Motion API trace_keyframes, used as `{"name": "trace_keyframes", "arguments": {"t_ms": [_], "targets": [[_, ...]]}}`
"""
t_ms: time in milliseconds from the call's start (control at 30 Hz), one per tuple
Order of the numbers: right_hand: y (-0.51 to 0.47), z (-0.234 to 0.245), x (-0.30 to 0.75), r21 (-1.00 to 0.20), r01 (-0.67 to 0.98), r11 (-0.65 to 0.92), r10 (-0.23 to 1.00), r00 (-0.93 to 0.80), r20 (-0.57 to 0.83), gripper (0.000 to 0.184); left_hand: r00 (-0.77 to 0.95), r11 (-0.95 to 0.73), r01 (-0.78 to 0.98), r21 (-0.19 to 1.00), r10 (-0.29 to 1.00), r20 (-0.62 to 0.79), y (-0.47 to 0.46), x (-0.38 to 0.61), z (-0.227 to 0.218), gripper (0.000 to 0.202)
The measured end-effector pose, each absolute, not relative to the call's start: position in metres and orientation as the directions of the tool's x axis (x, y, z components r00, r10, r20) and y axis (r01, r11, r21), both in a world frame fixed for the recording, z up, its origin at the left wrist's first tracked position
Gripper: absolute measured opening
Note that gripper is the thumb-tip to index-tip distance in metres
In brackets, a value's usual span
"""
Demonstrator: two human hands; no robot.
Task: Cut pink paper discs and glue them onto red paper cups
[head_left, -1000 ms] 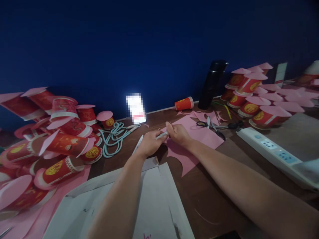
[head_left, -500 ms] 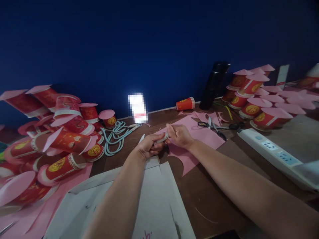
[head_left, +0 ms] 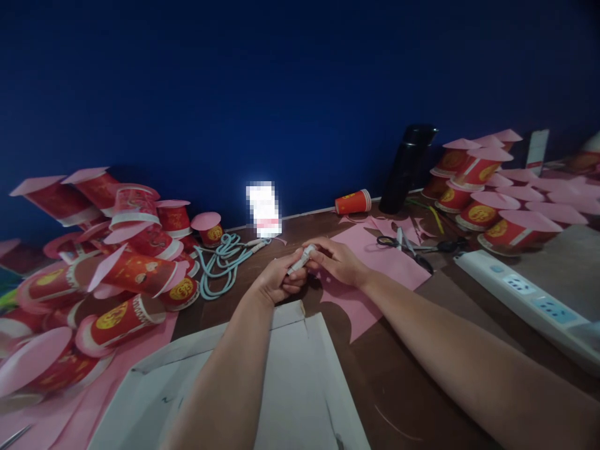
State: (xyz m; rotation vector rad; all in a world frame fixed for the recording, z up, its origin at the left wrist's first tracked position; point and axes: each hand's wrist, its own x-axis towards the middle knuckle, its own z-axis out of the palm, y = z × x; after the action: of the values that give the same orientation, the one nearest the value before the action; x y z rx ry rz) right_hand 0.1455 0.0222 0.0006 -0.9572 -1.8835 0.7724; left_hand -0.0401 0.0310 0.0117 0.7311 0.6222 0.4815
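A small white tube [head_left: 298,264] sits slantwise between the two hands, raised over the middle of the surface [head_left: 391,387]; its body lies across the left hand [head_left: 277,281], whose fingers are curled and clamped around it; its upper end is pinched by the fingertips of the right hand [head_left: 341,261], thumb and forefinger together on it; the two hands touch there. Just beyond the right hand, a cut pink paper sheet [head_left: 382,281] lies flat, with black-handled scissors [head_left: 409,247] on it; white cardboard [head_left: 304,375] lies below the left forearm; a coiled pale-blue cable [head_left: 218,272] rests left of the hands. Along the surface's far edge stand a lit phone [head_left: 264,209] and a black flask [head_left: 404,172], with nested red paper cups [head_left: 352,202] on their side between them; a white power strip [head_left: 509,290] lies to the right.
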Motion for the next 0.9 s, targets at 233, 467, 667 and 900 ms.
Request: {"name": "trace_keyframes", "arguments": {"t_ms": [233, 467, 667, 900], "targets": [[0.018, 0.006, 0.147, -0.863, 0.310, 0.399, 0.870, -0.426, 0.249, 0.031, 0.653, 0.437, 0.026, 0.899, 0.673, -0.346, 0.027, -0.047, 0.016, 0.046], [0.006, 0.020, 0.140, -0.877, 0.240, 0.415, 0.802, -0.552, 0.229, 0.035, 0.774, 0.275, 0.094, 0.957, 0.585, -0.244, 0.020, -0.058, 0.019, 0.057], [0.012, 0.017, 0.141, -0.880, 0.293, 0.373, 0.860, -0.465, 0.210, 0.038, 0.698, -0.057, 0.304, 0.951, 0.693, -0.181, 0.017, -0.051, 0.026, 0.043], [0.019, 0.009, 0.140, -0.911, 0.327, 0.252, 0.932, -0.334, 0.138, 0.044, 0.639, -0.488, 0.512, 0.707, 0.767, 0.067, 0.025, -0.047, 0.024, 0.036]]}}
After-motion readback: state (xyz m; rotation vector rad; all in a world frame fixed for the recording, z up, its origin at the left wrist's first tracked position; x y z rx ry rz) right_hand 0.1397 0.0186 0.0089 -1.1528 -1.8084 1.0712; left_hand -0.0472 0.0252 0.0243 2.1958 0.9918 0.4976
